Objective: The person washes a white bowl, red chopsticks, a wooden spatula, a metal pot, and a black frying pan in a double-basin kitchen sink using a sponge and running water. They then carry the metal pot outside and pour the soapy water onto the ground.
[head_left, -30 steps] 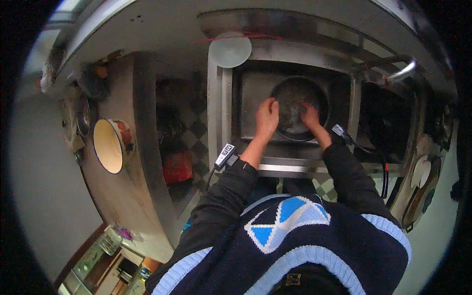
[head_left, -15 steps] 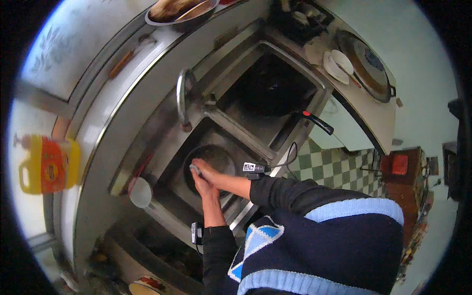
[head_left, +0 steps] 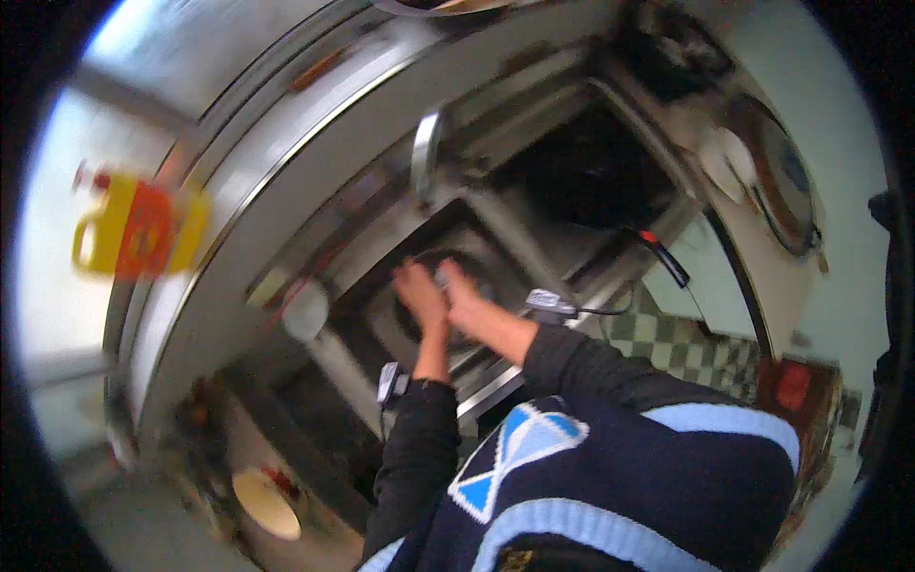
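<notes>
Both of my hands are over a dark round basin [head_left: 486, 276] in the near sink compartment [head_left: 381, 329]. My left hand [head_left: 419, 294] has its fingers stretched out and apart, with nothing visible in it. Beside it, close to the wrist, my right hand [head_left: 460, 286] has its fingers bent around a small pale grey thing [head_left: 441, 276], too blurred to name. The basin's contents are partly hidden by my hands. A curved metal faucet [head_left: 425, 153] rises behind the sink.
A dark pan with a black and red handle [head_left: 667, 257] lies in the far compartment. A white cup [head_left: 306, 311] stands left of the sink, a yellow jug [head_left: 143, 229] on the windowsill. A large lid [head_left: 777, 176] and white dishes [head_left: 724, 167] sit at right.
My hands were clasped together around the pale thing; now they are apart, the left fingers stretched out and the pale thing at the right fingers. The whole view has shifted and blurred.
</notes>
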`<state>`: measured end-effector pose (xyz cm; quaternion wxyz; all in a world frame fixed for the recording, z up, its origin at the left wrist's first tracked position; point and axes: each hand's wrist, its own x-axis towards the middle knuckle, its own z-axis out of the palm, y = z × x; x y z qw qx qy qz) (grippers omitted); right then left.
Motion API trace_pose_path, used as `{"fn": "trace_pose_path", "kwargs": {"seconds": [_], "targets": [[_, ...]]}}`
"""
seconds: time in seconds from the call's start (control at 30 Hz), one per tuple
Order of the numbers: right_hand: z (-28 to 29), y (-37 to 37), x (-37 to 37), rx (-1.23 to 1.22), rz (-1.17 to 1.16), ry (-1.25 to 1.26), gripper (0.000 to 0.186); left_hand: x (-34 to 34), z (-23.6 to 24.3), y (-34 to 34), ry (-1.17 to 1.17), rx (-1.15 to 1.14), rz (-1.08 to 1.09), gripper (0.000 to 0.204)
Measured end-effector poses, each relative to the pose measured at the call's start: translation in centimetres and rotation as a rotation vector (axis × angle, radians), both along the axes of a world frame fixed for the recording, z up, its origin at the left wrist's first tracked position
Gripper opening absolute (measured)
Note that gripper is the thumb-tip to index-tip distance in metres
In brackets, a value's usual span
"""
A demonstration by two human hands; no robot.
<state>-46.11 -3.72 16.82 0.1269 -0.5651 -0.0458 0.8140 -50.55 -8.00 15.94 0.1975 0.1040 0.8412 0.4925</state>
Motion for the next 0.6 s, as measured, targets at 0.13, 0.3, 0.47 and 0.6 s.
{"fn": "trace_pose_path", "kwargs": {"seconds": [0.13, 0.3, 0.47, 0.6], "targets": [[-0.7, 1.2, -0.5, 0.303, 0.043, -0.092, 0.043, 1.1, -0.8, 0.5, -0.068, 0.103, 0.014, 0.051], [-1.8, 1.8, -0.6, 0.486, 0.130, -0.224, 0.038, 2.9, 0.2, -0.1, -0.098, 0.029, -0.019, 0.055], [-1.8, 2.8, -0.2, 0.472, 0.226, -0.140, 0.030, 3.9, -0.5, -2.7, 0.101, 0.001, 0.038, 0.052], [-0.9, 5.4, -0.8, 0.543, 0.142, -0.257, 0.034, 4.6, -3.2, -8.0, 0.082, -0.257, 0.277, 0.060]]}}
